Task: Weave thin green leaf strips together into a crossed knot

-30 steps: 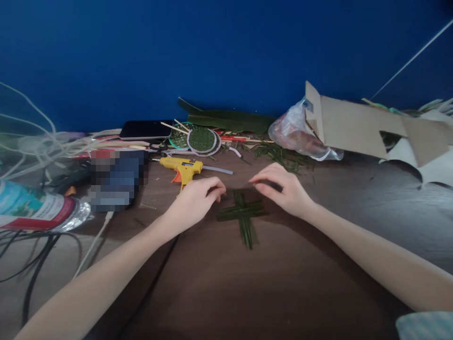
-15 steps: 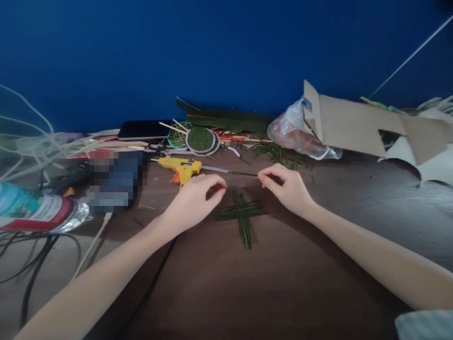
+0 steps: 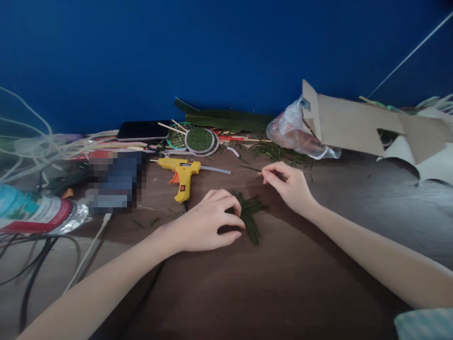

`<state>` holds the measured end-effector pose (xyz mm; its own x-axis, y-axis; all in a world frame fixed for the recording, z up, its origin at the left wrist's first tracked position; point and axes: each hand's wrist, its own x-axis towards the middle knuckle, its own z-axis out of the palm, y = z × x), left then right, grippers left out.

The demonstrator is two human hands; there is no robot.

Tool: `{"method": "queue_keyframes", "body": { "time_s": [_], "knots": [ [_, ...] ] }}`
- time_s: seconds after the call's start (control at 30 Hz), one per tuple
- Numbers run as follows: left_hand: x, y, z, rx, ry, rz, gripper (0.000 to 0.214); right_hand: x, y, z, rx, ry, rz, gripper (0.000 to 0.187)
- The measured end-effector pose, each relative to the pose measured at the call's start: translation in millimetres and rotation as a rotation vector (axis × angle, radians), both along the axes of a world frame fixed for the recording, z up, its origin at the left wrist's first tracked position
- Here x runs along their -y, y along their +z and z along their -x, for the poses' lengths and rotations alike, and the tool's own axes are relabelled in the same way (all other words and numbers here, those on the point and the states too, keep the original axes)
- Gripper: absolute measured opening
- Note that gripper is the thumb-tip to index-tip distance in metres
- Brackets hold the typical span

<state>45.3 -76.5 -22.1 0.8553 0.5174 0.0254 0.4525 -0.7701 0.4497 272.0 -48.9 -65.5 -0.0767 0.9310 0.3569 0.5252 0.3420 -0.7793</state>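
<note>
A small cross of woven green leaf strips [image 3: 252, 225] lies on the dark wooden table. My left hand [image 3: 214, 222] is over its left side, with thumb and fingers apart; whether the fingertips touch the weave is hard to tell. Above and right of the cross, my right hand [image 3: 287, 184] pinches one end of a thin green leaf strip [image 3: 252, 168], which points leftward. Beyond my left hand rests a yellow glue gun [image 3: 184, 172], a translucent glue stick [image 3: 217, 170] sticking out of its back.
Along the blue wall [image 3: 226, 56] lie a black phone [image 3: 143, 130], round woven green pieces [image 3: 201, 140], a long leaf [image 3: 230, 120], a plastic bag [image 3: 292, 127] and cut cardboard [image 3: 354, 123]. At left are a bottle [image 3: 38, 210], cables and a pixelated device [image 3: 118, 182].
My left hand has come down toward me onto the left side of the cross, and its fingers have spread. The cross has turned slightly. My right hand still pinches the strip.
</note>
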Motion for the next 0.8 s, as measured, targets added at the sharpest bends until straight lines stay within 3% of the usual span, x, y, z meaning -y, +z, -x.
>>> {"method": "queue_keyframes", "body": {
  "time_s": [0.23,0.43,0.53,0.63,0.8],
  "knots": [
    [16,-13.5,-9,0.010,0.057,-0.092,0.036,-2,-2.4,-2,-0.035,-0.053,-0.007,0.014],
    [8,-16.6,-7,0.035,0.340,-0.152,0.021,-2,-1.5,-3,-0.020,-0.065,-0.004,0.016],
    [7,-13.1,-8,0.044,0.428,-0.049,0.019,-2,-1.1,-3,-0.025,-0.054,0.013,0.016],
    [11,-7.4,-10,0.080,0.470,0.155,0.018,-2,0.3,-3,-0.047,-0.039,0.056,0.017],
    [17,-2.6,-12,0.089,0.411,0.328,0.021,3,3.1,-4,-0.042,-0.007,0.117,0.018]
  ]
}}
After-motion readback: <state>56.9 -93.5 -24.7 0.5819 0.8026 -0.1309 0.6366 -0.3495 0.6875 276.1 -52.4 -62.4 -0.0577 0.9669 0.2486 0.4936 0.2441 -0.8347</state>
